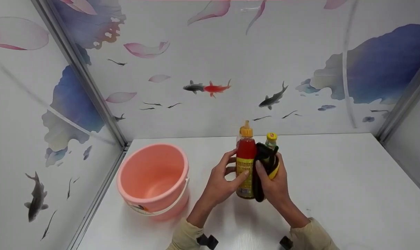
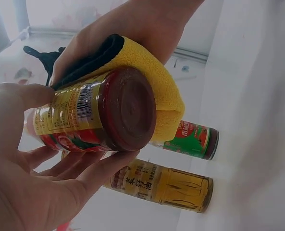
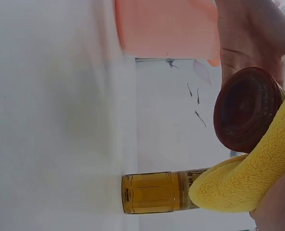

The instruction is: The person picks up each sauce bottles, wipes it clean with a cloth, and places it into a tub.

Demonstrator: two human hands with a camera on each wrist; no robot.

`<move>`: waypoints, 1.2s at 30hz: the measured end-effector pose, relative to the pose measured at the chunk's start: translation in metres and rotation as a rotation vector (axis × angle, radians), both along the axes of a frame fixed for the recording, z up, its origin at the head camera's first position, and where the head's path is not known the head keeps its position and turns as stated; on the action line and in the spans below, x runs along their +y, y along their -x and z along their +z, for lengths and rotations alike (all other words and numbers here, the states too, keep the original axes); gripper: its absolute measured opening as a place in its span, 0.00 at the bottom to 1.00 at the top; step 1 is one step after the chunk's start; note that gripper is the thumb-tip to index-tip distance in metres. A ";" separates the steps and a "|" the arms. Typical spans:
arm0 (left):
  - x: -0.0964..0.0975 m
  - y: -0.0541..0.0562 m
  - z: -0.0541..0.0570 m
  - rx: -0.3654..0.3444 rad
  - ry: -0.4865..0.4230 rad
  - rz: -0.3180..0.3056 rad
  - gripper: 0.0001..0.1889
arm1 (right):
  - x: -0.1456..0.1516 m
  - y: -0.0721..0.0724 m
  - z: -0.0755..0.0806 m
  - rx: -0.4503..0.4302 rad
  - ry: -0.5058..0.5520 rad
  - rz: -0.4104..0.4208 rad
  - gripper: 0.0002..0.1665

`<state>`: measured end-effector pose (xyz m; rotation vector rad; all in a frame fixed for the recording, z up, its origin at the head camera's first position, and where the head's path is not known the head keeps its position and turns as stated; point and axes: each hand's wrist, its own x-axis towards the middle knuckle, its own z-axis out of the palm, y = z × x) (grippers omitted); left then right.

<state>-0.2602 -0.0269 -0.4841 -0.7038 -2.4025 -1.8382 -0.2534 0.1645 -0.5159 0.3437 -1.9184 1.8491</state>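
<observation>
My left hand point(image 1: 223, 180) grips a red sauce bottle point(image 1: 246, 163) with a yellow label and an orange nozzle cap, holding it upright in front of me. Its round dark-red base point(image 2: 128, 108) faces the left wrist camera and also shows in the right wrist view point(image 3: 245, 108). My right hand point(image 1: 274, 184) holds a yellow and black cloth point(image 1: 262, 166) against the bottle's right side. The cloth's yellow face point(image 2: 156, 82) wraps part of the bottle, and its folded yellow edge point(image 3: 243, 187) shows below the base.
A pink bucket point(image 1: 154, 178) stands open at the left on the white table point(image 1: 334, 180). Behind my hands are an amber oil bottle point(image 2: 166, 185) and a bottle with a red and green label point(image 2: 192, 139); one yellow cap point(image 1: 271, 136) shows. Patterned walls enclose three sides.
</observation>
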 end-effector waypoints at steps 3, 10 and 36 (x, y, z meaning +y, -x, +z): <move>-0.001 0.000 -0.001 0.009 0.026 -0.014 0.37 | 0.002 0.001 0.000 0.012 0.001 -0.002 0.26; -0.001 0.001 -0.003 0.040 0.078 -0.026 0.39 | 0.004 0.002 0.000 0.037 -0.010 -0.015 0.26; -0.003 0.003 0.004 0.037 -0.149 0.116 0.36 | -0.004 0.000 -0.003 0.014 -0.027 0.042 0.29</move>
